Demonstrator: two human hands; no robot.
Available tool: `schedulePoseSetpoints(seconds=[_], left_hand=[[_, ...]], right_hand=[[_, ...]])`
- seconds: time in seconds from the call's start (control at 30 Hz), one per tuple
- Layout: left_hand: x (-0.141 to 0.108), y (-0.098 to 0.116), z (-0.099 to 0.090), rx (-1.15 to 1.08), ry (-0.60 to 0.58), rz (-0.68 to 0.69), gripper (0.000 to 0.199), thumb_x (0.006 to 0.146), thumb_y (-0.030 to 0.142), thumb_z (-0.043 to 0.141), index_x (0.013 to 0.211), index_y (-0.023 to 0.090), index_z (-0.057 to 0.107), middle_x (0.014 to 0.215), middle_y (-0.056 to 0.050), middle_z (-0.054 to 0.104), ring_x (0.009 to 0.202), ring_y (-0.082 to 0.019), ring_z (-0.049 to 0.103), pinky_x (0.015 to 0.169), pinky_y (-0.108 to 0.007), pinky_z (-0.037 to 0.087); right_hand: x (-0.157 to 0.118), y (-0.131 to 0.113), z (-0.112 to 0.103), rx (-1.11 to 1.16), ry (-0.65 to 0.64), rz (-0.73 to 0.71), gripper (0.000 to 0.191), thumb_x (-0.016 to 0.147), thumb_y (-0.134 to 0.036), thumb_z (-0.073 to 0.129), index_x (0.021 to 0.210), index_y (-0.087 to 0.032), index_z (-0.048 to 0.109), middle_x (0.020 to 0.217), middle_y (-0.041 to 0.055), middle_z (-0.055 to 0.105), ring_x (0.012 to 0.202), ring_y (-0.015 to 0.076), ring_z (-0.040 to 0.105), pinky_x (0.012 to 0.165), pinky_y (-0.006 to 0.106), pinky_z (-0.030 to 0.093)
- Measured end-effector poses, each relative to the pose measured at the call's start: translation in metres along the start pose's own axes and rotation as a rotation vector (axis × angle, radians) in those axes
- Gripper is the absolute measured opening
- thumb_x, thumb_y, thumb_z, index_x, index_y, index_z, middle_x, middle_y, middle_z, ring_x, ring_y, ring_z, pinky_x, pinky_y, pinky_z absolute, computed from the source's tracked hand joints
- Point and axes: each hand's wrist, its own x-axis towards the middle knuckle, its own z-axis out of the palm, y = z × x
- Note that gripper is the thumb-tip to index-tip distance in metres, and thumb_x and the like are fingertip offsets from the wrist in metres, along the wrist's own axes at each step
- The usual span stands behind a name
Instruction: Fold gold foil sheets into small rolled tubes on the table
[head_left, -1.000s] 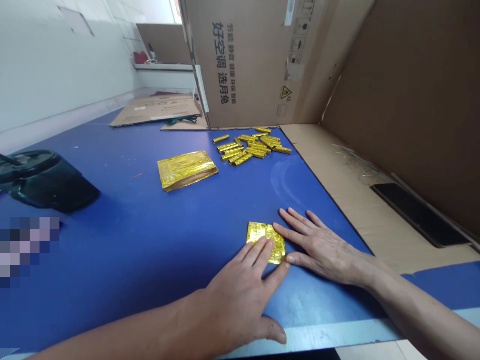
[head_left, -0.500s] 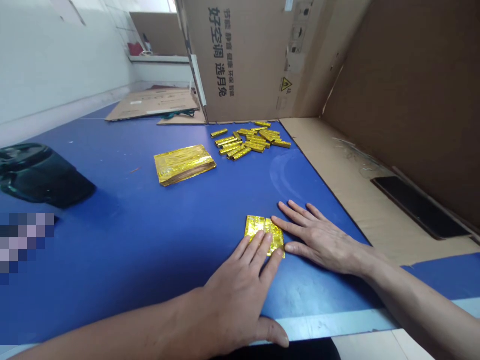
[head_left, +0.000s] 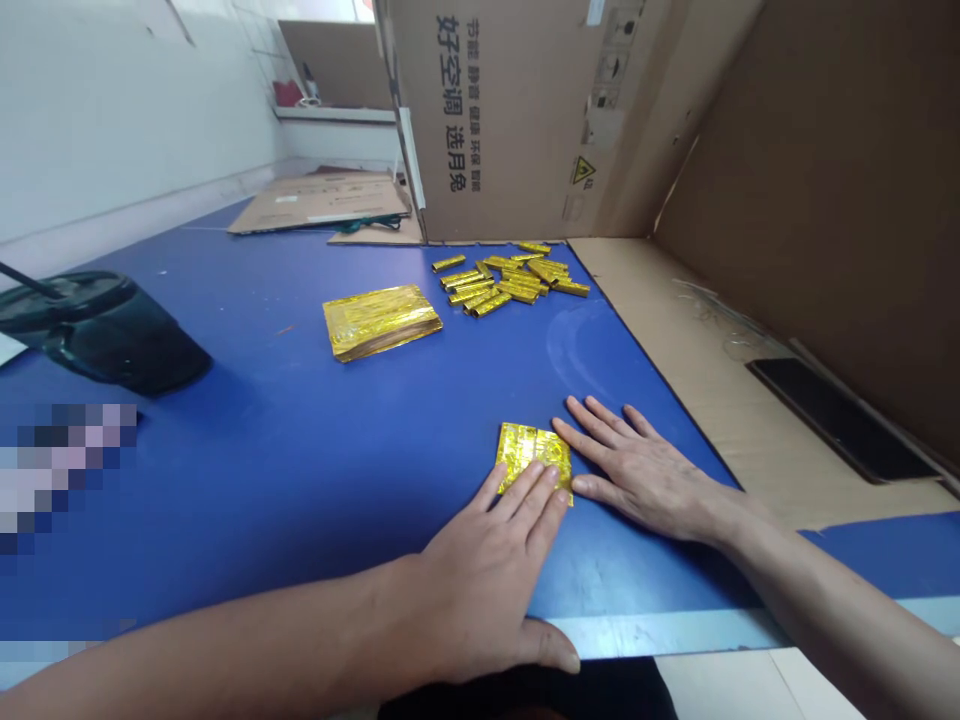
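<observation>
While both hands lie flat on the blue bench (head_left: 300,460), neither grip closes on anything: the fingers are spread, palms down, with no pinch. The left grip (head_left: 484,570) reaches in from the lower left, its fingertips (head_left: 541,490) pressing on the lower part of a small folded packet of gold foil (head_left: 531,450), while its thumb (head_left: 551,650) lies well apart from the packet, near the front edge of the bench. The right grip (head_left: 645,475) reaches in from the right with its fingers fanned wide. Its thumb (head_left: 581,487) touches the packet's lower right corner, and its index fingertip (head_left: 564,418) sits just beside the packet's upper right corner.

So the packet lies between the two grips, flat on the bench, its upper part left uncovered. Farther along the bench lie a flat stack of gold foil (head_left: 381,320) and, beyond it, a loose heap of short rolled gold foil tubes (head_left: 510,280), close to the foot of a printed cardboard box panel (head_left: 480,120). A dark, glossy object (head_left: 105,335) sits toward the left of the bench. To the right, a cardboard sheet (head_left: 750,470) carries a flat black slab (head_left: 840,420).
</observation>
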Motion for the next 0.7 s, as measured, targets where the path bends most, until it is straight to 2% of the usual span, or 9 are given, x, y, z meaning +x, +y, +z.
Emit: schedulePoseSetpoints(seconds=[0.17,0.23,0.33,0.4,0.47,0.57,0.7], left_hand=[[0.0,0.0,0.001,-0.027,0.008,-0.004,0.094,0.07,0.072,0.027,0.133,0.004,0.015,0.14,-0.02,0.008,0.13,-0.028,-0.002,0.104,-0.044,0.003],[0.001,0.001,0.0,-0.039,0.023,-0.008,0.096,0.069,0.071,0.032,0.134,0.004,0.012,0.141,-0.02,0.007,0.129,-0.029,-0.002,0.104,-0.045,0.004],[0.002,0.002,-0.003,-0.068,0.072,0.001,0.1,0.065,0.069,0.043,0.135,0.008,0.006,0.142,-0.018,0.001,0.129,-0.033,-0.002,0.103,-0.049,0.007],[0.003,0.002,-0.005,-0.097,0.094,0.027,0.097,0.065,0.068,0.044,0.136,0.013,0.006,0.143,-0.015,0.0,0.129,-0.034,-0.002,0.102,-0.051,0.008],[0.003,0.002,-0.006,-0.123,0.091,0.039,0.093,0.067,0.068,0.043,0.136,0.017,0.008,0.143,-0.013,0.001,0.129,-0.034,0.0,0.101,-0.053,0.009],[0.003,0.002,-0.009,-0.136,0.061,0.008,0.096,0.066,0.068,0.044,0.136,0.013,0.008,0.142,-0.016,0.003,0.128,-0.035,0.0,0.101,-0.052,0.01],[0.004,0.003,-0.011,-0.133,0.053,-0.012,0.099,0.065,0.067,0.046,0.136,0.011,0.006,0.142,-0.016,0.004,0.129,-0.034,0.0,0.102,-0.05,0.01]], right_hand=[[0.0,-0.009,-0.013,0.096,0.022,0.09,0.066,0.082,-0.056,0.028,0.135,-0.016,0.022,0.141,0.0122,0.017,0.129,0.0257,0.013,0.101,0.053,0.011],[-0.002,-0.019,-0.023,0.237,0.047,-0.002,0.064,0.084,-0.053,0.027,0.136,-0.016,0.019,0.142,0.0097,0.015,0.129,0.0229,0.012,0.103,0.048,0.01],[-0.002,-0.038,-0.03,0.426,-0.054,-0.23,0.067,0.083,-0.055,0.029,0.136,-0.017,0.017,0.142,0.0082,0.016,0.129,0.0227,0.013,0.104,0.044,0.013],[0.001,-0.046,-0.029,0.472,-0.126,-0.305,0.071,0.081,-0.056,0.033,0.136,-0.014,0.018,0.142,0.0107,0.017,0.129,0.0234,0.015,0.104,0.042,0.018],[0.007,-0.048,-0.025,0.478,-0.176,-0.335,0.072,0.081,-0.056,0.033,0.136,-0.012,0.019,0.142,0.0121,0.016,0.129,0.0226,0.014,0.104,0.04,0.017],[0.016,-0.041,-0.018,0.476,-0.191,-0.352,0.069,0.083,-0.054,0.031,0.135,-0.01,0.018,0.142,0.0122,0.015,0.13,0.0201,0.01,0.105,0.039,0.014],[0.02,-0.033,-0.015,0.526,-0.179,-0.367,0.065,0.084,-0.052,0.03,0.136,-0.014,0.018,0.142,0.0091,0.017,0.13,0.0192,0.012,0.105,0.04,0.014]])
